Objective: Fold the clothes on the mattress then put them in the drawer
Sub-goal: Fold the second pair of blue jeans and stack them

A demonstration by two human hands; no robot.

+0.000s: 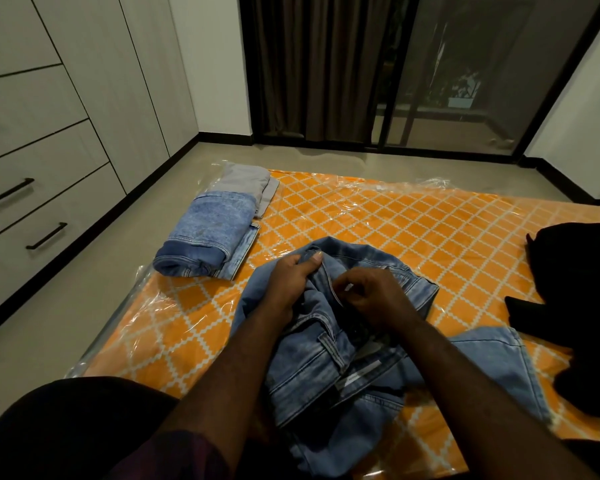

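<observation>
Orange plastic-wrapped mattress [378, 230] bears crumpled blue denim jeans [312, 372], left hand [291, 282] and right hand [371, 296] gripping them; bunched legs risk crooked folding

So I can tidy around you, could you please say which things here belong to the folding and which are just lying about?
Job: unfolded blue jeans, folded blue jeans, folded grey garment, black clothes, mattress, drawers.
Lying about: curtain, potted plant.
</observation>
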